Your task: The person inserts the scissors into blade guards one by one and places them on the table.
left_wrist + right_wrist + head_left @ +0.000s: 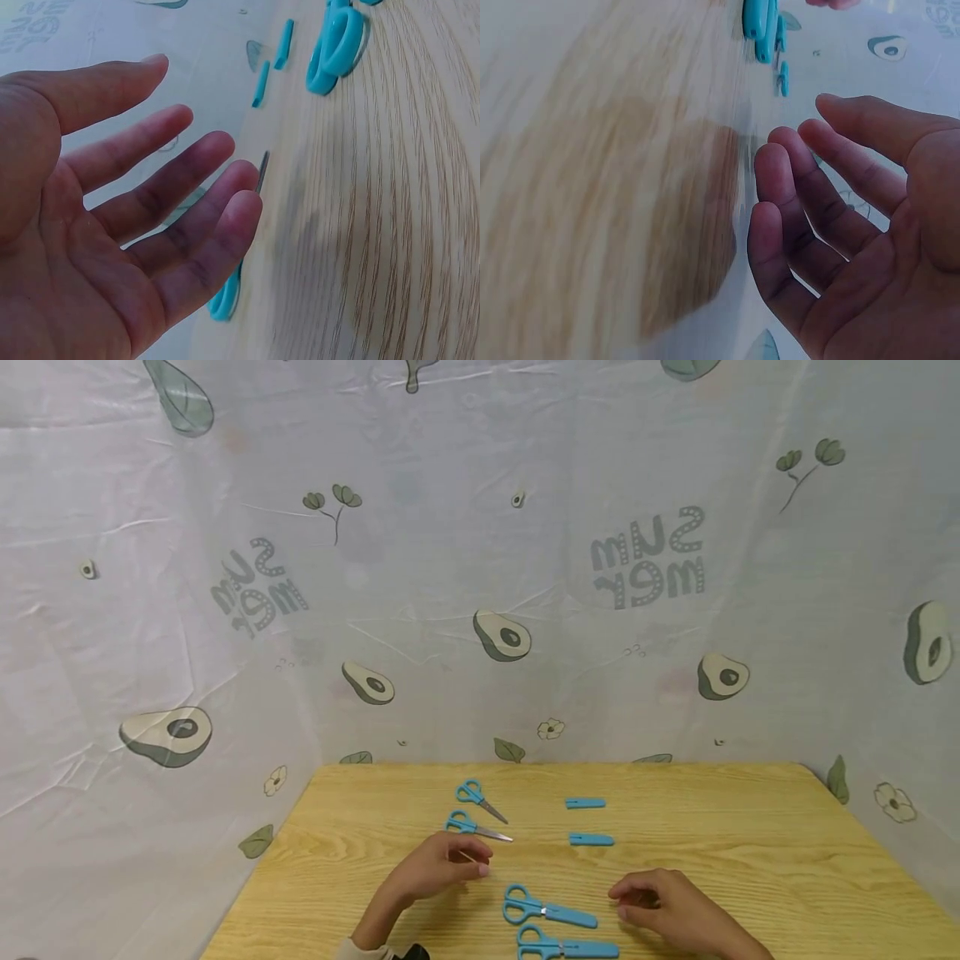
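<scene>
In the head view my left hand (441,865) hovers over the table with relaxed, slightly bent fingers and holds nothing. It is nearest to a pair of blue-handled scissors (469,827) with a bare blade; a second bare-bladed pair of scissors (477,798) lies just behind. Two sheathed pairs lie between the hands: the upper sheathed scissors (570,916) and the front sheathed scissors (589,950). My right hand (678,910) is right of them, fingers loosely curved around nothing. Two loose blue blade covers, the farther cover (587,803) and the nearer cover (592,840), lie farther back.
The light wood table (735,827) extends to both sides and behind the scissors. A pale curtain (450,560) printed with avocados, leaves and flowers surrounds its back and sides. A dark object (416,952) shows at my left sleeve.
</scene>
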The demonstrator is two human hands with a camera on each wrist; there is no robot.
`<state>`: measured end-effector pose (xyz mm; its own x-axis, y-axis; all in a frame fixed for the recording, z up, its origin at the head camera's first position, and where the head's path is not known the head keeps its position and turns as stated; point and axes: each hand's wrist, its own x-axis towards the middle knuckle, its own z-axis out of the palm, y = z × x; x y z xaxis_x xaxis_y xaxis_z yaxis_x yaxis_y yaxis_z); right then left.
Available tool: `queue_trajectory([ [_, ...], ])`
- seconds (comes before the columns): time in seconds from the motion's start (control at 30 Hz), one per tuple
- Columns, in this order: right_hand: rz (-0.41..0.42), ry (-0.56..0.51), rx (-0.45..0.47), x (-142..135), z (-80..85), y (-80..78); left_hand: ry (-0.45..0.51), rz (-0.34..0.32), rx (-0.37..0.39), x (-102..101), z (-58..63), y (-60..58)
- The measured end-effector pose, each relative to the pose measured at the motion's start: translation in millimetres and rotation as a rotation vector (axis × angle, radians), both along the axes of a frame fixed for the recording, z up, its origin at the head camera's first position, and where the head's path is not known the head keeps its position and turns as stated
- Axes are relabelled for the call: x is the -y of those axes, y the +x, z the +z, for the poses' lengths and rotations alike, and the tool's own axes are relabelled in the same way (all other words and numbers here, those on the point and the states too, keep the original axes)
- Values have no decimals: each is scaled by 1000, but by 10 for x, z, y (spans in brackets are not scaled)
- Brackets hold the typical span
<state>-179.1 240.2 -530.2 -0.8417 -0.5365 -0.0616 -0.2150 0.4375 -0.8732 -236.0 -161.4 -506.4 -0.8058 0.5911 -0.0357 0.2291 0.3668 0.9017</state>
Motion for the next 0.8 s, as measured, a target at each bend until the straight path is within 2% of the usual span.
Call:
queue_trajectory([
  [0.5, -38, -12, 10, -214, 48, 81, -50, 70, -78, 288, -33, -11],
  [0.6, -77, 18, -5, -247, 71, 82, -75, 79, -103, 349, -55, -20],
  [0.8, -213, 133, -78, -269, 98, 86, -121, 96, -145, 411, -42, -32],
])
